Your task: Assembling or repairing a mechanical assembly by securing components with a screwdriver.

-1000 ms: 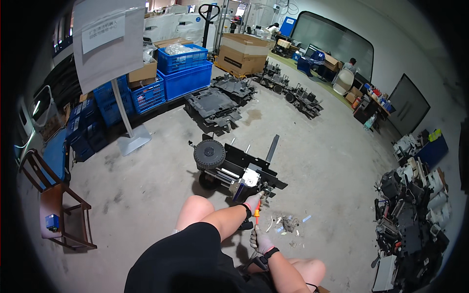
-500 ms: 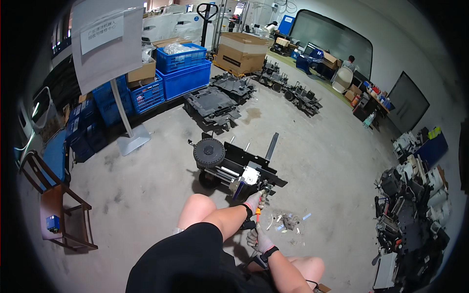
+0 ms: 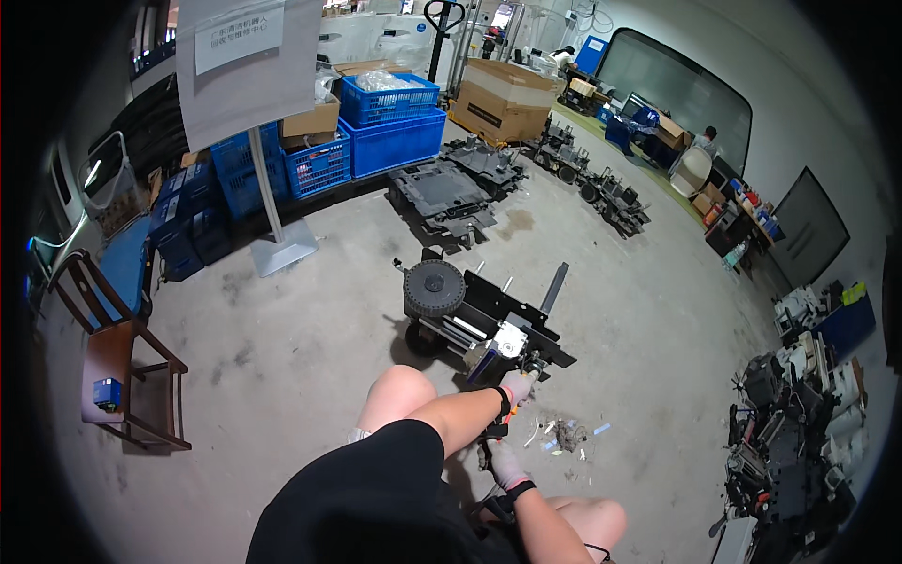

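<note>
A black wheeled chassis point(image 3: 507, 324) rests on the floor in front of me, a ribbed wheel point(image 3: 434, 288) facing up on its left. My left hand point(image 3: 518, 383), in a pale glove, is closed at the chassis's near right end; what its fingers hold there is hidden. Just below it is my right hand point(image 3: 506, 462), also gloved, closed around the dark lower part of a hand tool with an orange-red section point(image 3: 510, 415). The tool's upper end is hidden by my left hand and wrist, so its exact kind does not show.
Small debris point(image 3: 567, 435) lies right of my hands. A wooden chair point(image 3: 111, 362) stands left, near a sign stand point(image 3: 282, 249). Blue crates point(image 3: 395, 141), a cardboard box point(image 3: 503, 99) and black chassis parts point(image 3: 442, 195) are farther back. A heap of dismantled parts point(image 3: 785, 442) lines the right.
The view has shifted, so the scene sits farther right. My right hand has moved slightly left relative to the chassis, and less of the orange-red section shows. The left hand stays at the chassis end.
</note>
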### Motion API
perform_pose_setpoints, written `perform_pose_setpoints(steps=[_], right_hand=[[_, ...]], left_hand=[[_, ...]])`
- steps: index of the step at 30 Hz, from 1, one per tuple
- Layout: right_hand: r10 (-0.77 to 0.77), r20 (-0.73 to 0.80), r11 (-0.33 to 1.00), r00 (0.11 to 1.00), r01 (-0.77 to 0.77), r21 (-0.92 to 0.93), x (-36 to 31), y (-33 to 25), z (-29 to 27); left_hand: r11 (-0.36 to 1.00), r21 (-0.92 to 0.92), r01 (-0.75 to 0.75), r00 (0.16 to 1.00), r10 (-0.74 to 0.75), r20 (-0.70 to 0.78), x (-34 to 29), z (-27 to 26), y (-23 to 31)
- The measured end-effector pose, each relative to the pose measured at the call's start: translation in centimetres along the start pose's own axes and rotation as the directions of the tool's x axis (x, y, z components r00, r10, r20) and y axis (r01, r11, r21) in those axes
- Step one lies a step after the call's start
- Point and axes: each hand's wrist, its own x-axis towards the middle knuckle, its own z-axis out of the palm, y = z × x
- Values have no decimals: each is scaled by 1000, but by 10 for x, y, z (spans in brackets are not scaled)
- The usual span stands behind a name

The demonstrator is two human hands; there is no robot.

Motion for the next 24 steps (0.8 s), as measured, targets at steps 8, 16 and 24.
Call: perform_pose_setpoints(steps=[8,16,24], right_hand=[[104,326,975,940,-32,-221,28,-48,-31],[-58,-394,985,917,118,128,93,-82,-81],[18,-139,958,990,23,284,136,-114,-50]], left_hand=[[781,-613,118,936,119,332,20,-49,-26],[797,-583,157,933,75,353,-9,-33,-4],[782,-594,189,959,-18,281,-4,-40,-5]])
